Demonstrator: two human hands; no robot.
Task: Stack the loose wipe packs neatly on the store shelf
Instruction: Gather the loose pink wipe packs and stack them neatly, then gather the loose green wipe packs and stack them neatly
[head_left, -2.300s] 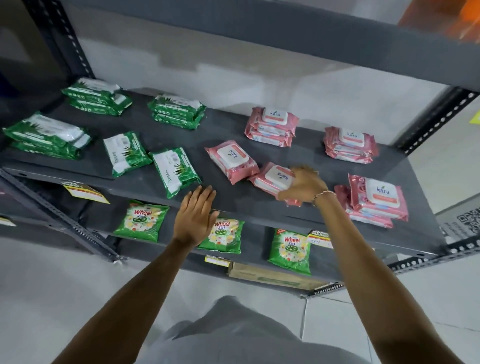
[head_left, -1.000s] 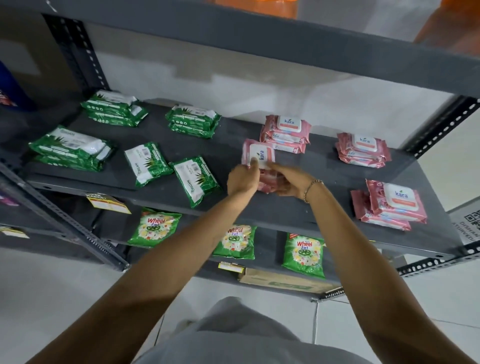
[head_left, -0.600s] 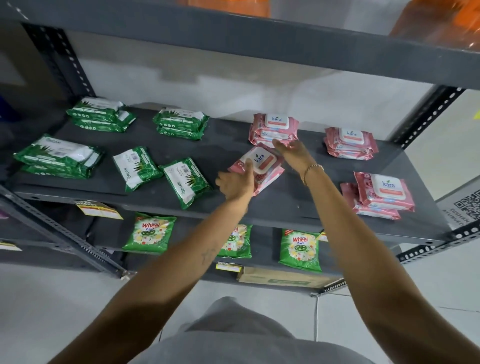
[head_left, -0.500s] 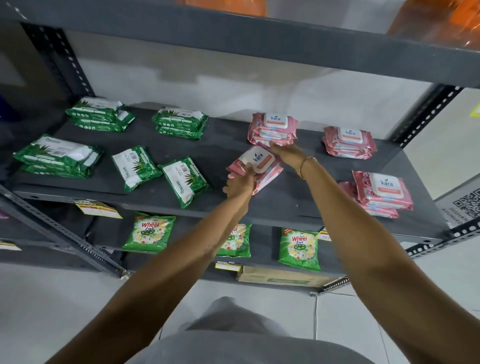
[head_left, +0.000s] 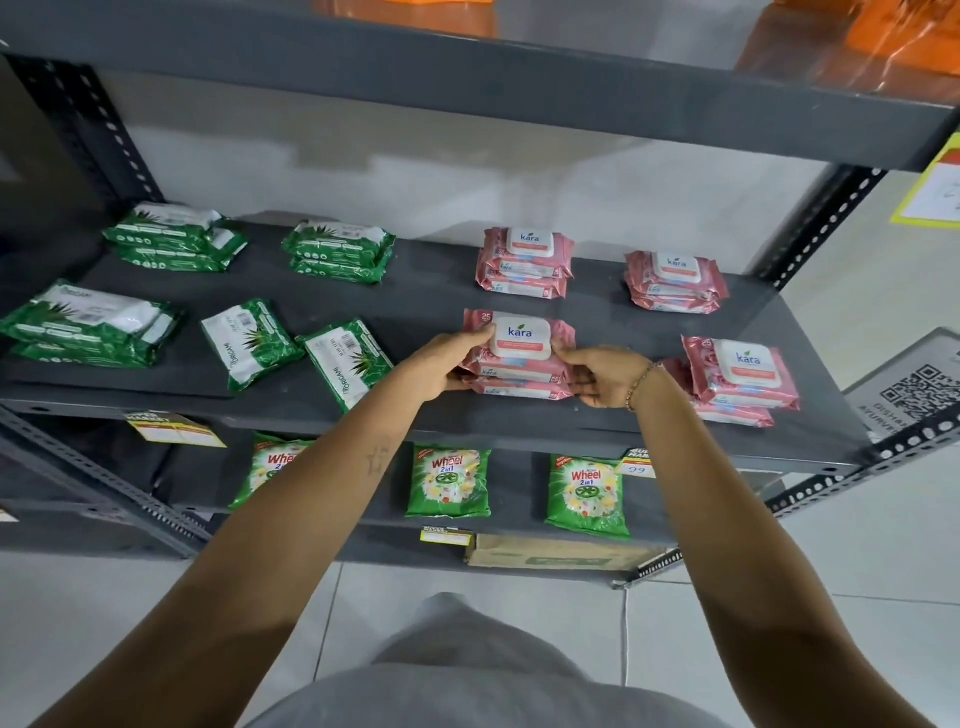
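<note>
Two pink Kara wipe packs (head_left: 519, 353) lie one on the other near the front middle of the grey shelf (head_left: 426, 306). My left hand (head_left: 444, 364) grips the pair's left end and my right hand (head_left: 605, 374) grips its right end. Other pink stacks sit at the back middle (head_left: 524, 262), back right (head_left: 675, 280) and front right (head_left: 737, 376). Two loose green wipe packs (head_left: 249, 340) (head_left: 350, 361) lie single and askew left of my hands. Green stacks stand at the front left (head_left: 88, 322), back left (head_left: 174, 236) and back centre-left (head_left: 337, 252).
An upper shelf board (head_left: 467, 78) overhangs close above. On the lower shelf stand green Wheel detergent bags (head_left: 448, 480) and a flat cardboard box (head_left: 561, 553). Slotted steel posts (head_left: 821, 218) frame the sides. Price tags (head_left: 174, 428) hang on the front edge.
Both hands gathered two loose pink packs into one pile, turned it from askew to square and set it down flat in the front middle of the shelf.
</note>
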